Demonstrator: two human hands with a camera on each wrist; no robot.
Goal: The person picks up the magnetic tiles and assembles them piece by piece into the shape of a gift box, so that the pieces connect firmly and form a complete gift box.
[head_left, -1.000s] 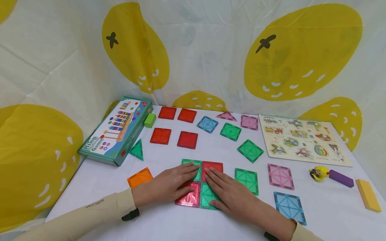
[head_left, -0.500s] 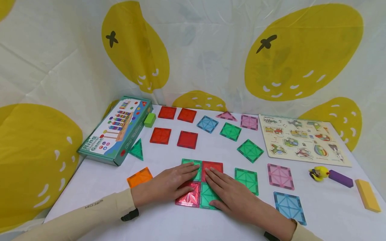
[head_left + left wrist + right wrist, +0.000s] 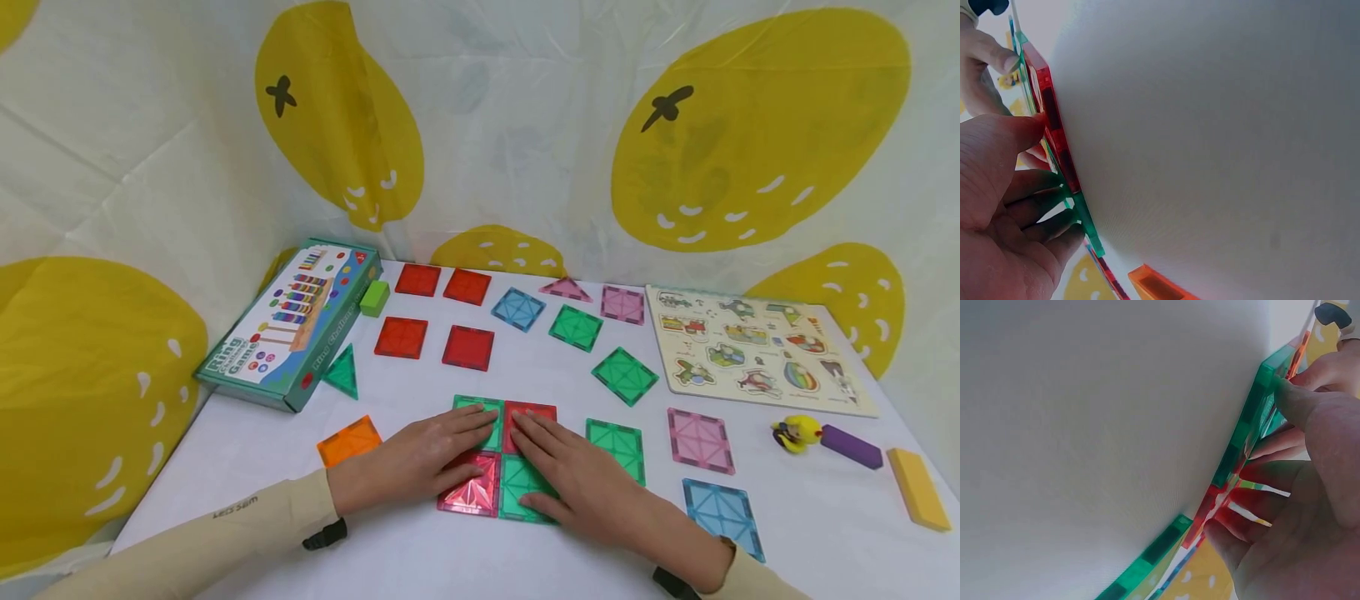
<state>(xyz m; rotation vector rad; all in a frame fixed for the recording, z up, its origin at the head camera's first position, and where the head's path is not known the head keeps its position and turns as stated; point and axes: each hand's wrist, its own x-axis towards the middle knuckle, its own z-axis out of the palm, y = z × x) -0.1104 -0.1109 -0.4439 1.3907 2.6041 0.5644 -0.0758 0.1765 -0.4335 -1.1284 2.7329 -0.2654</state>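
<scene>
The fingers of both hands are extended and rest on tiles instead of gripping any. The left hand (image 3: pixel 416 457) lays its fingertips over the far-left green tile (image 3: pixel 492 440) of a two-by-two square, its thumb over the near-left red tile (image 3: pixel 480 498). The right hand (image 3: pixel 588 482) reaches its fingers across the far-right red tile (image 3: pixel 546 412), its thumb on the near-right green tile (image 3: pixel 517 483). All four lie flat on the white surface (image 3: pixel 420 554), edge to edge, partly hidden under the hands. Just beside the right hand is a separate green tile (image 3: pixel 618 448); a blue tile (image 3: pixel 722 510) lies near that wrist, an orange tile (image 3: pixel 350 442) near the left one. Farther off are four loose red tiles (image 3: pixel 401 338), a green triangle (image 3: pixel 343 372), a game box (image 3: pixel 288 321) and a puzzle board (image 3: pixel 761 346).
</scene>
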